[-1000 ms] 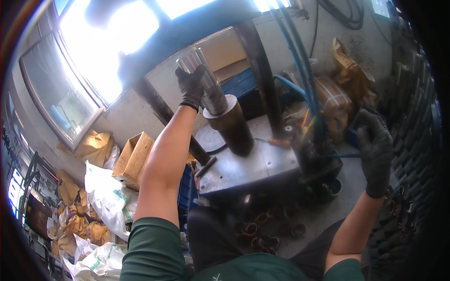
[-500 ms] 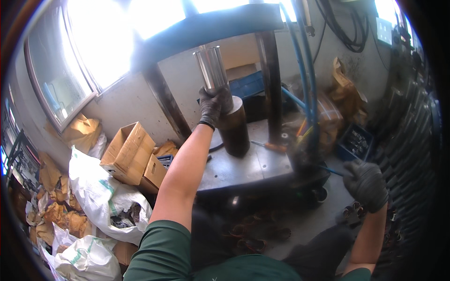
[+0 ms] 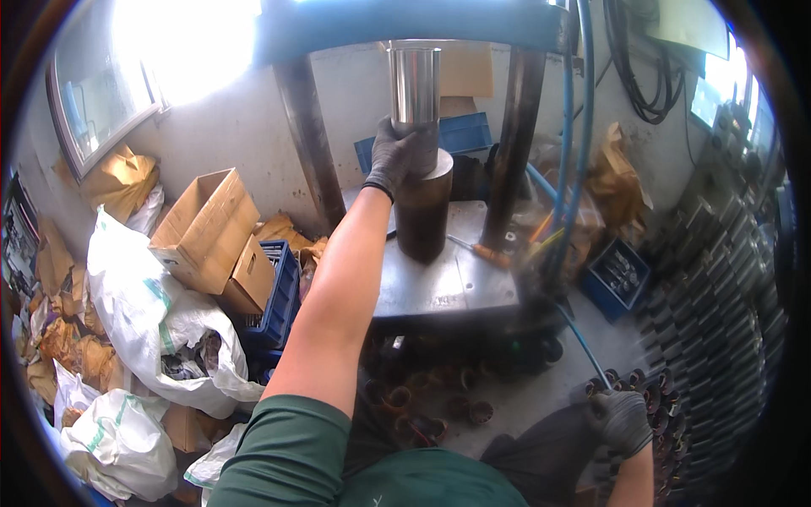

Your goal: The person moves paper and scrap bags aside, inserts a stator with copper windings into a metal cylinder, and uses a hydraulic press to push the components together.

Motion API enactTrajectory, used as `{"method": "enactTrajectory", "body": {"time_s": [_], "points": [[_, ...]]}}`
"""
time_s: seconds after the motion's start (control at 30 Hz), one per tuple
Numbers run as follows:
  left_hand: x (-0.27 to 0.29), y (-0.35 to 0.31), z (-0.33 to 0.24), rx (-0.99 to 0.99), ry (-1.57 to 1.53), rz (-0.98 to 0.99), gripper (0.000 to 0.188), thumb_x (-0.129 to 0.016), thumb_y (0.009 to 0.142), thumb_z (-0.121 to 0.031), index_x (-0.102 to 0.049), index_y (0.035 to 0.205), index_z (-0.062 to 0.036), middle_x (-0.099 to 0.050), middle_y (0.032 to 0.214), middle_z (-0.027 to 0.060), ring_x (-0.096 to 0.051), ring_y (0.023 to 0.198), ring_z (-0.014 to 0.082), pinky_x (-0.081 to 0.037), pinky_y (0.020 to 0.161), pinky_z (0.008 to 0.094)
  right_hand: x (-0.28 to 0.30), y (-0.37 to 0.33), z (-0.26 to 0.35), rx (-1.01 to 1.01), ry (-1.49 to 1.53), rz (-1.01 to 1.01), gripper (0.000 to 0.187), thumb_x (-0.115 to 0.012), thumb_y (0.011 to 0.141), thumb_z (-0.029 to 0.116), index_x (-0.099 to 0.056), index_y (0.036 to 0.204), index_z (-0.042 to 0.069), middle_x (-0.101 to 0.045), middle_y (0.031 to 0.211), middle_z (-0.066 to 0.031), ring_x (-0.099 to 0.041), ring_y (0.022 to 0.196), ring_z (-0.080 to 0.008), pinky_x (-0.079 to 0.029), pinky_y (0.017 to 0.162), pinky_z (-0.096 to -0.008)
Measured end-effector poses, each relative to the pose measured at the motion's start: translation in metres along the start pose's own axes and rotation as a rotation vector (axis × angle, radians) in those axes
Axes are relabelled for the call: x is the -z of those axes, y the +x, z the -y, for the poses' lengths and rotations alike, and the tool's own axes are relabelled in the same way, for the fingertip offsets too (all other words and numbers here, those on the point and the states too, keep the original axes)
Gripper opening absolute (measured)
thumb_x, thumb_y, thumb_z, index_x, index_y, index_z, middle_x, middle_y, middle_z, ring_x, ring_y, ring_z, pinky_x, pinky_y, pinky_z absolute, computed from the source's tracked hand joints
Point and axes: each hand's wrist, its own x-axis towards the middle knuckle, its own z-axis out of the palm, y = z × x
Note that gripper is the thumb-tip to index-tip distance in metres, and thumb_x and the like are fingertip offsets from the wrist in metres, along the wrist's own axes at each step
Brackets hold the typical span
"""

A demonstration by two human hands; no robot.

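My gloved left hand (image 3: 394,159) reaches up and is closed round a grey metal cylinder (image 3: 426,150), its fingers partly hidden behind it. That cylinder stands upright on a wider dark cylindrical block (image 3: 422,215). A shiny steel cylinder (image 3: 415,89) rises just above my hand, under the blue crossbeam (image 3: 405,24) of a press. Low on the right, my gloved right hand (image 3: 625,422) is closed on the end of a thin blue lever rod (image 3: 583,340). The block rests on the steel press table (image 3: 422,291).
A screwdriver (image 3: 481,251) with an orange handle lies beside the block. Dark posts (image 3: 308,139) flank it, and blue hoses (image 3: 583,144) hang at right. Cardboard boxes (image 3: 207,224) and white sacks (image 3: 127,313) crowd the left. Stacked metal cylinders (image 3: 710,313) and a blue bin (image 3: 617,279) stand right.
My right hand has moved down and the lever rod now slopes steeply. My left hand keeps its grip on the grey cylinder. The whole view has shifted and levelled.
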Motion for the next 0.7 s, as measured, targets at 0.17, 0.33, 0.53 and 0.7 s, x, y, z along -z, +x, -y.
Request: {"method": "enactTrajectory", "body": {"time_s": [0.17,0.33,0.53,0.7], "points": [[-0.008,-0.005,-0.001,0.015,0.122,-0.065,0.073,-0.091,0.072,-0.03,-0.057,0.131,-0.0051,-0.07,0.112,0.0118,-0.069,0.104,0.0238,-0.054,0.094,0.0367,-0.015,-0.007,-0.004,-0.059,0.055,-0.109,0.018,-0.072,0.08,0.023,-0.072,0.079,0.005,-0.066,0.073,-0.0181,-0.067,0.068,-0.0392,-0.052,0.065,-0.0487],[-0.016,-0.006,0.001,0.027,0.129,-0.056,0.073,-0.091,0.072,-0.031,-0.056,0.131,-0.0046,-0.071,0.112,0.0136,-0.069,0.106,0.0249,-0.052,0.096,0.0381,-0.012,-0.012,0.0,-0.172,0.12,-0.148,0.02,-0.073,0.077,0.023,-0.07,0.076,0.003,-0.066,0.073,-0.0207,-0.067,0.07,-0.0401,-0.053,0.066,-0.0479],[-0.006,-0.008,-0.004,0.008,0.166,-0.066,0.073,-0.091,0.074,-0.032,-0.056,0.132,-0.0043,-0.071,0.115,0.0146,-0.069,0.108,0.0265,-0.052,0.098,0.0381,-0.017,-0.005,0.0,-0.146,0.154,-0.169,0.024,-0.071,0.079,0.024,-0.062,0.07,0.004,-0.062,0.07,-0.0212,-0.064,0.068,-0.0429,-0.051,0.063,-0.0511],[-0.006,-0.007,-0.004,0.006,0.189,-0.057,0.074,-0.089,0.074,-0.03,-0.055,0.135,-0.0034,-0.071,0.117,0.0157,-0.069,0.11,0.0278,-0.051,0.1,0.0381,-0.016,-0.006,-0.002,-0.148,0.155,-0.159,0.022,-0.072,0.079,0.023,-0.062,0.071,0.004,-0.062,0.071,-0.0212,-0.064,0.069,-0.0431,-0.051,0.063,-0.051]]}}
